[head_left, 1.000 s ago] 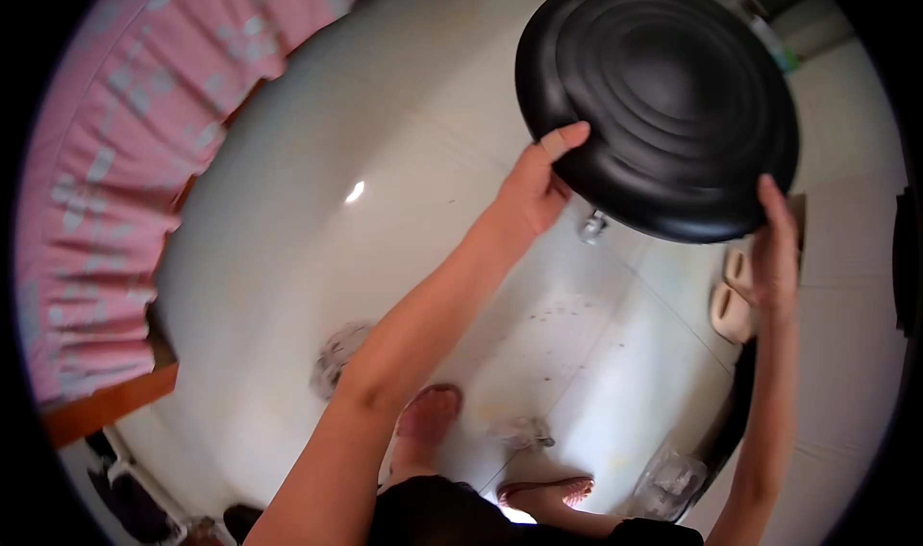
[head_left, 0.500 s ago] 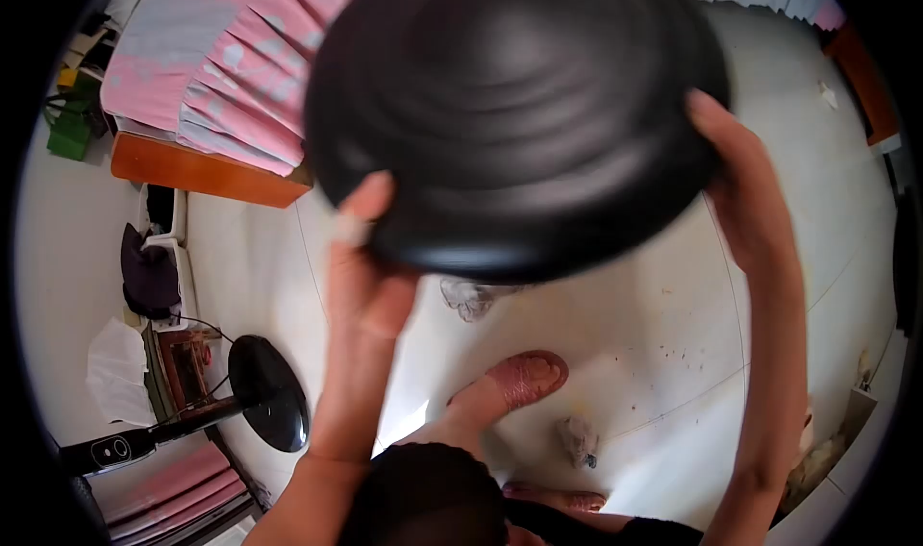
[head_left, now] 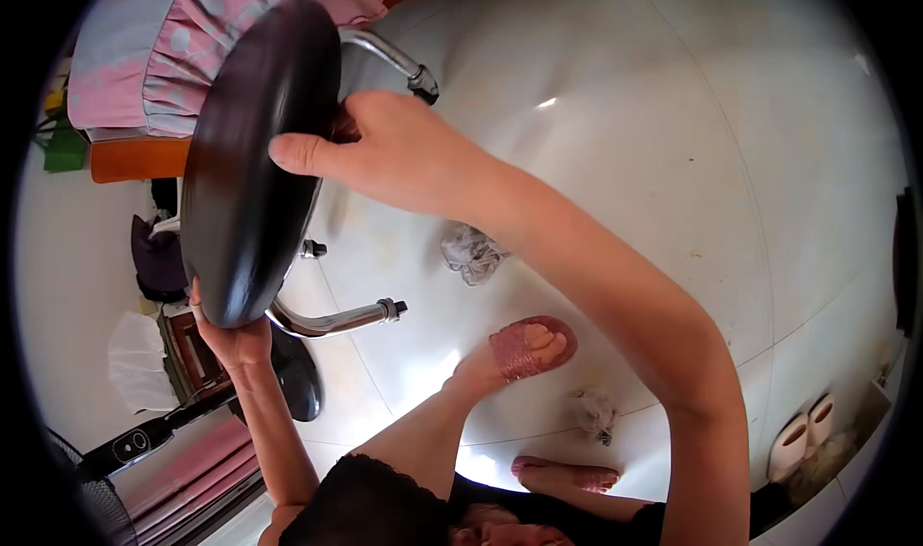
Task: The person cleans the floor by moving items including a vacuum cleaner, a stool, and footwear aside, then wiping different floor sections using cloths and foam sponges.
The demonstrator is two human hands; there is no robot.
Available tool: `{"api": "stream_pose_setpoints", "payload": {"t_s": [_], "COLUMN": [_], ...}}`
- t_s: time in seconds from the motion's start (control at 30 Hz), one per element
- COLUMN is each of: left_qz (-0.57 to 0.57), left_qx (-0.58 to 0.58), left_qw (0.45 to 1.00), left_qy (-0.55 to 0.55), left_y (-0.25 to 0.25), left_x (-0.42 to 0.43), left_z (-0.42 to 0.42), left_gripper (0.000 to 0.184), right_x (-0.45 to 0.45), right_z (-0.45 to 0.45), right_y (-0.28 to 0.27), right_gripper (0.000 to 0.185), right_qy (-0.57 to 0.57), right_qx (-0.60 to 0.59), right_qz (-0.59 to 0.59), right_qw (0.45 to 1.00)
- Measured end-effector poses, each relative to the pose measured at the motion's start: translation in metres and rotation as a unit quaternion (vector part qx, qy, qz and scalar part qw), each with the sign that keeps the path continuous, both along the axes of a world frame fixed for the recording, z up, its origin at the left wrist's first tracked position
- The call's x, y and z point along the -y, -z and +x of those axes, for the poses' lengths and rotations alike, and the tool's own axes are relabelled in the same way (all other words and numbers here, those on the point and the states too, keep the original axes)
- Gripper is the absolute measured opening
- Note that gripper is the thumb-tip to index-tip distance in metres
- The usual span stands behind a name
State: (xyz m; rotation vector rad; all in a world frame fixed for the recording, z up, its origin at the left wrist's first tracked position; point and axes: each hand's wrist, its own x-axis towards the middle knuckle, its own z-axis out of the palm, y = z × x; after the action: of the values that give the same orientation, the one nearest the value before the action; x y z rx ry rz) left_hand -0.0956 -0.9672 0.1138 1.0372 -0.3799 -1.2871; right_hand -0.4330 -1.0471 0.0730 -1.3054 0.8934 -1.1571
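A round stool (head_left: 252,161) with a black padded seat is tipped on its side at the left, off the floor as far as I can see. Its bent chrome legs (head_left: 332,323) point right and end in dark feet. My left hand (head_left: 234,339) grips the lower rim of the seat, fingers partly hidden behind it. Higher up, my right hand (head_left: 375,152) reaches across and clasps the right edge, its thumb lying on the black cover and its fingers out of sight underneath.
A bed with a pink and grey skirt (head_left: 115,75) stands behind the stool. A fan (head_left: 135,442) is at lower left. Crumpled plastic bags (head_left: 471,255) lie on the tiled floor near my sandalled foot (head_left: 534,346). White slippers (head_left: 802,436) sit at lower right.
The stool has swung left and turned from seat facing me to edge-on, bringing its chrome legs into view. My right hand has come left across with it; my left hand has moved left and down.
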Motion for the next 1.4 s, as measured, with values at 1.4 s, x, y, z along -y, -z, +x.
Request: {"api": "stream_pose_setpoints", "payload": {"t_s": [1.4], "left_qz": [-0.225], "left_qx": [0.473], "left_qw": [0.591], "left_qy": [0.614], "left_y": [0.172], "left_x": [-0.064], "left_z": [-0.3], "left_gripper": [0.051], "right_x": [-0.44], "right_z": [-0.072], "right_y": [0.163], "right_gripper": [0.054], "right_qy": [-0.062], "right_qx": [-0.502], "right_qz": [0.045], "right_qw": [0.861]}}
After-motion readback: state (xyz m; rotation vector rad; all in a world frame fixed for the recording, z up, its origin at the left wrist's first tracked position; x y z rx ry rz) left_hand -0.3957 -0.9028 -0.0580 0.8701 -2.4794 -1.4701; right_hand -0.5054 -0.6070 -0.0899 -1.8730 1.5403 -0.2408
